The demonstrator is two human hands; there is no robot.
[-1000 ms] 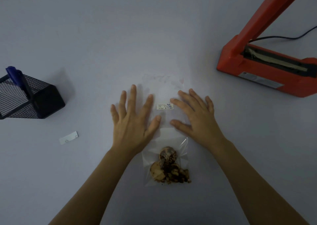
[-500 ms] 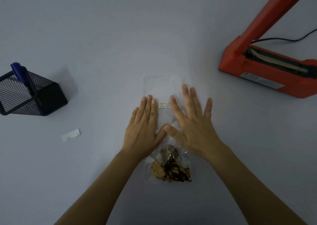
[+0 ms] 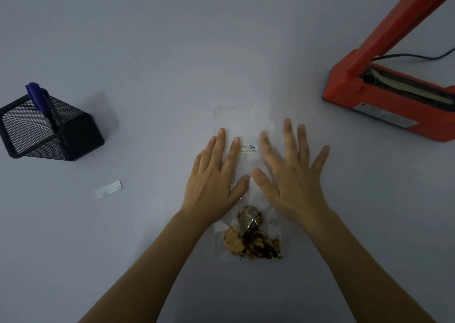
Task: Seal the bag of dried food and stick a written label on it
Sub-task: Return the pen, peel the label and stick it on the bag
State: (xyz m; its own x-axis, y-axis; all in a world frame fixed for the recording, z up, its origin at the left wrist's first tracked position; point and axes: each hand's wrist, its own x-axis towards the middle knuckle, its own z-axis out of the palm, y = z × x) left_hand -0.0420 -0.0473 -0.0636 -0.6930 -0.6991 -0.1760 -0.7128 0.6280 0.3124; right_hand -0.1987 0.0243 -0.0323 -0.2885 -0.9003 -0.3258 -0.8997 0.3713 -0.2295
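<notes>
A clear plastic bag [image 3: 242,123] lies flat in the middle of the table, its long side pointing away from me. Dried food [image 3: 251,237], brown and dark pieces, fills its near end. A small white written label [image 3: 249,148] sits on the bag's middle. My left hand [image 3: 216,180] rests flat, palm down, on the bag's left side, fingertips beside the label. My right hand [image 3: 293,175] is flat with fingers spread over the bag's right side, slightly blurred. Neither hand holds anything.
An orange heat sealer [image 3: 384,94] with its arm raised stands at the right, a black cable behind it. A black mesh pen holder [image 3: 49,130] with a blue pen [image 3: 40,98] sits at the left. A white backing strip [image 3: 108,189] lies near it.
Both hands came together over the bag from a wider spread, then the right hand shifted right again with fingers spreading. The bag and label have stayed in place.
</notes>
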